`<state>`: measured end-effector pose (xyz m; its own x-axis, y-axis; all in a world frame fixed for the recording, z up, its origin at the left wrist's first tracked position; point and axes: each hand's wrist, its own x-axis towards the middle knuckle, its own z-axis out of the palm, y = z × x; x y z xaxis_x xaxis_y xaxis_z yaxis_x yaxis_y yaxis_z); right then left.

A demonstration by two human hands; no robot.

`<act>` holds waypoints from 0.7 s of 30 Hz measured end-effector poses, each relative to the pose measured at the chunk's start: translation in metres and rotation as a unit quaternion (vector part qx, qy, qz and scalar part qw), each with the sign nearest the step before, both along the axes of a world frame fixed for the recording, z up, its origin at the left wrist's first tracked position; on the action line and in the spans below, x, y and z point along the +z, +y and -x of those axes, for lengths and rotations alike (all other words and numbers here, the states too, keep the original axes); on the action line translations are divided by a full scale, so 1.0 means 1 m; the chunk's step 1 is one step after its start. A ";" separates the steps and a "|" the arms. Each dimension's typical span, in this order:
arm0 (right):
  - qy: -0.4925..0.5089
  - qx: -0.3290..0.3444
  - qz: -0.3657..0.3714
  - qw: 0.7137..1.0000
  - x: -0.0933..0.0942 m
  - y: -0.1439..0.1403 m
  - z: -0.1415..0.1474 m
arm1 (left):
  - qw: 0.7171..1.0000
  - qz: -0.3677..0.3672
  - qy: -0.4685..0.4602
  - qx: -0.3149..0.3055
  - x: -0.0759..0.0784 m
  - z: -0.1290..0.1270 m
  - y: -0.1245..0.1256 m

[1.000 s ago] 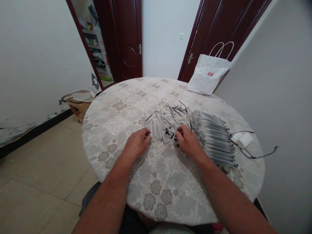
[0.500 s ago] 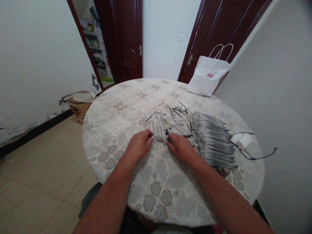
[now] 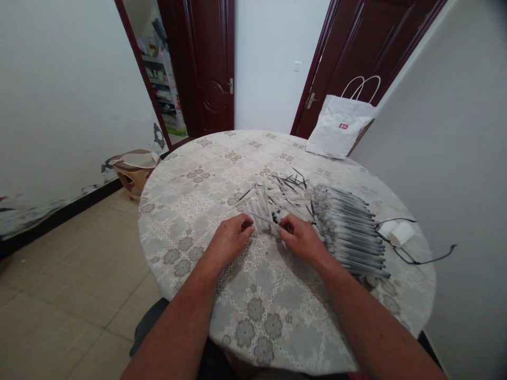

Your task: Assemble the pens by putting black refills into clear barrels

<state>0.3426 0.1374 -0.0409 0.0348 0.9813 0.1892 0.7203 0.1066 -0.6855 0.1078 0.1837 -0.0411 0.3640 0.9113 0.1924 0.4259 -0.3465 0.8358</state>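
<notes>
Two bare hands sit at the near edge of a loose heap of translucent white plastic pen barrels. I see the left hand curled, fingertips pinching a thin pen refill that runs toward two o'clock; the right hand is curled beside it, its hold I cannot tell. At three o'clock lies a row of assembled grey pens on the round floral-clothed table.
</notes>
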 end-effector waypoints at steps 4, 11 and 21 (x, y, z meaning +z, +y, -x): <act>0.230 -0.036 0.049 0.971 -0.002 0.002 0.004 | 0.999 0.029 -0.024 -0.013 0.005 -0.006 -0.005; 0.440 -0.025 0.124 0.889 0.001 -0.008 0.036 | 0.991 0.089 -0.078 -0.070 0.018 -0.016 -0.015; 0.428 -0.006 0.146 0.892 -0.005 -0.010 0.045 | 0.994 0.076 -0.032 -0.072 0.009 -0.013 -0.012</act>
